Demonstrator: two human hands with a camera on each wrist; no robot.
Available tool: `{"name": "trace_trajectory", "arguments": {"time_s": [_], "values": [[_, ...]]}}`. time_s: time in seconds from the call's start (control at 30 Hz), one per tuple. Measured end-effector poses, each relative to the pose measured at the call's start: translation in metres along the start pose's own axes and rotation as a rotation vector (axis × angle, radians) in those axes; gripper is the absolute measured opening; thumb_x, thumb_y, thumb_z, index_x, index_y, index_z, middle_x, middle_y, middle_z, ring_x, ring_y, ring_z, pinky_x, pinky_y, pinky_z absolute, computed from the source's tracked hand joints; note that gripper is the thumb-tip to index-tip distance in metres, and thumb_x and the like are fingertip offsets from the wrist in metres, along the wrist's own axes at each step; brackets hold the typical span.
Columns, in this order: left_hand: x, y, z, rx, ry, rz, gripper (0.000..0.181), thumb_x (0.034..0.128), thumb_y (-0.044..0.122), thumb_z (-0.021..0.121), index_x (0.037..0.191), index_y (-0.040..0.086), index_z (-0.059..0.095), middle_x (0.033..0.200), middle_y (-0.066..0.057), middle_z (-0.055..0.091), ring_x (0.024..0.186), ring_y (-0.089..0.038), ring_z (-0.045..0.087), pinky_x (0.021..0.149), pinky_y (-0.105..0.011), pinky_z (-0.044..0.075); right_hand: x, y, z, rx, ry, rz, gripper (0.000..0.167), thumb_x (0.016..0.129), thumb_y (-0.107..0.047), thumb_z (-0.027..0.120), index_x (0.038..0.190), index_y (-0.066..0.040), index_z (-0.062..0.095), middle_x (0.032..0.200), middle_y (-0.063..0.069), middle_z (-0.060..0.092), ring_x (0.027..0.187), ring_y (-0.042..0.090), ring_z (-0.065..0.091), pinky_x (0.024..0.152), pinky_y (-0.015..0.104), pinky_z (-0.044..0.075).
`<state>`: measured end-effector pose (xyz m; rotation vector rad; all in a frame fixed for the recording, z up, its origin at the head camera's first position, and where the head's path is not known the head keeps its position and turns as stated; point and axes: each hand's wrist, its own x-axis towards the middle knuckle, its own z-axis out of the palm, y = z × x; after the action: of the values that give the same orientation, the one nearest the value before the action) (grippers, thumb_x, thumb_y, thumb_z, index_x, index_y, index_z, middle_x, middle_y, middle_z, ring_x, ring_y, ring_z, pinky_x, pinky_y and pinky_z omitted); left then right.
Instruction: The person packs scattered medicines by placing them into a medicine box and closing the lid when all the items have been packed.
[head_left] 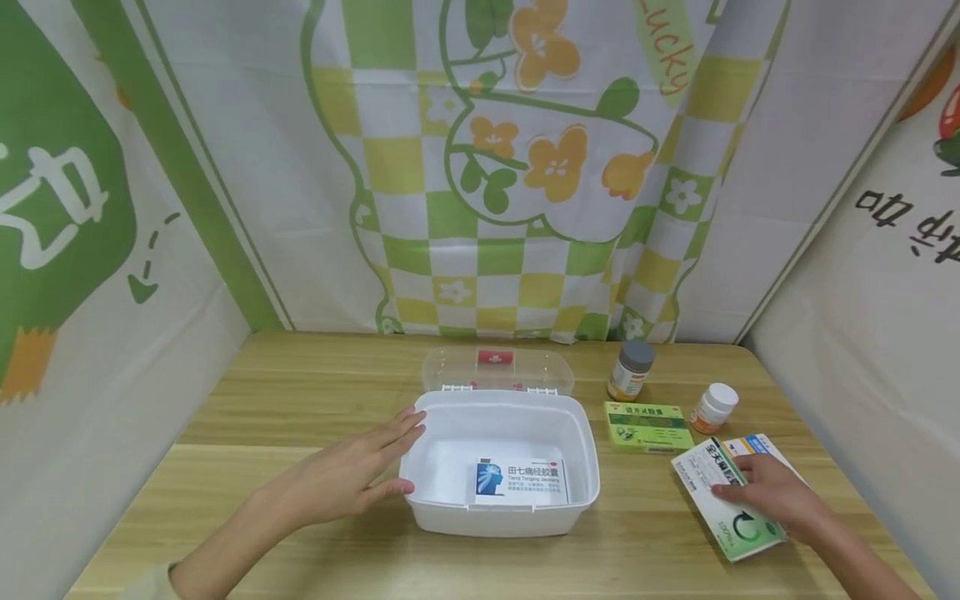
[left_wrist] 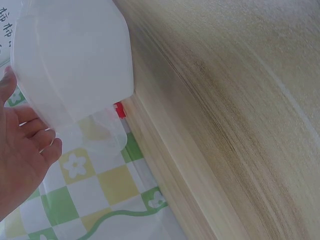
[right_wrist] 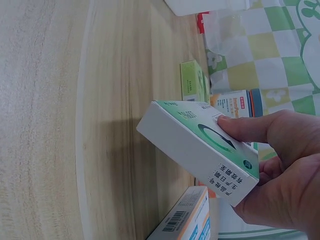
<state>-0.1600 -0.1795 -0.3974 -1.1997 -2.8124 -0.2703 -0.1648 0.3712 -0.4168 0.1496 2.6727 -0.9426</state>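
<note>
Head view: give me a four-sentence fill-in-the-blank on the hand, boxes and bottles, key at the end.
1. The white-and-green box is gripped by the person's ____ hand.
2. Exactly ____ box lies inside the white container.
3. The rear bottle has a ____ cap, the nearer bottle a white one.
4. The yellow-green box lies to the ____ of the container.

Missing words: right; one; gray; right.

The curtain (head_left: 405, 175) reads "Lucky". The held box (right_wrist: 197, 147) bears "产品批号", "生产日期", "有效期至". "田七痛经胶囊" labels the blue-and-white box (head_left: 519, 482), "ImmPow" the bottle (right_wrist: 231, 104).
</note>
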Motion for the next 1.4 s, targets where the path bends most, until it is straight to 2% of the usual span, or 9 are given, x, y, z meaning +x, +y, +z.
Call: {"name": "trace_trajectory", "arguments": {"time_s": [0.2,0.53,0.8,0.97,1.23,1.4], "values": [[-0.001,0.0,0.0,-0.001,0.003,0.002,0.07,0.1031,0.051,0.044,0.153,0.002,0.036,0.162,-0.016,0.031,0.147,-0.033,0.036,0.111,-0.05,0.045,-0.003,-0.004,-0.001,0.023,-0.006,-0.009,0.062,0.09,-0.017,0.072,0.128,0.023,0.046,0.091,0.008,0.066,0.07,0.015,0.064,0.057,0.026,0.053],[-0.001,0.0,0.001,0.004,0.01,0.001,0.072,0.1025,0.051,0.045,0.153,0.002,0.036,0.162,-0.016,0.031,0.148,-0.033,0.035,0.112,-0.049,0.043,-0.016,-0.013,-0.002,0.041,-0.01,-0.042,0.057,0.091,-0.016,0.071,0.127,0.022,0.048,0.081,0.004,0.066,0.063,0.014,0.065,0.053,0.027,0.054],[-0.002,0.001,-0.001,-0.008,-0.015,-0.02,0.072,0.1024,0.051,0.046,0.154,0.002,0.034,0.164,-0.015,0.028,0.15,-0.032,0.032,0.114,-0.048,0.041,-0.022,-0.017,-0.005,0.129,-0.086,-0.122,0.048,0.094,-0.014,0.067,0.123,0.022,0.05,0.078,0.004,0.069,0.061,0.015,0.068,0.052,0.029,0.056],[-0.001,0.001,-0.001,-0.017,-0.018,-0.027,0.073,0.1024,0.052,0.045,0.155,0.003,0.033,0.164,-0.014,0.027,0.15,-0.032,0.031,0.115,-0.048,0.041,-0.025,-0.02,-0.007,0.154,-0.104,-0.136,0.05,0.095,-0.012,0.064,0.125,0.024,0.047,0.081,0.006,0.071,0.062,0.016,0.069,0.053,0.031,0.057],[0.001,0.001,-0.001,-0.005,-0.01,-0.009,0.072,0.1031,0.052,0.043,0.155,0.003,0.034,0.163,-0.015,0.029,0.149,-0.032,0.033,0.113,-0.049,0.042,-0.025,-0.027,-0.011,0.15,-0.09,-0.038,0.059,0.097,-0.017,0.062,0.134,0.024,0.039,0.089,0.004,0.068,0.068,0.016,0.069,0.058,0.03,0.058],[0.001,0.001,-0.002,-0.024,-0.025,-0.027,0.073,0.1027,0.054,0.042,0.156,0.004,0.032,0.165,-0.015,0.026,0.15,-0.032,0.031,0.114,-0.048,0.041,-0.029,-0.027,-0.016,0.237,-0.159,-0.098,0.061,0.101,-0.014,0.053,0.136,0.029,0.028,0.097,0.004,0.07,0.074,0.015,0.071,0.062,0.03,0.06]]}}
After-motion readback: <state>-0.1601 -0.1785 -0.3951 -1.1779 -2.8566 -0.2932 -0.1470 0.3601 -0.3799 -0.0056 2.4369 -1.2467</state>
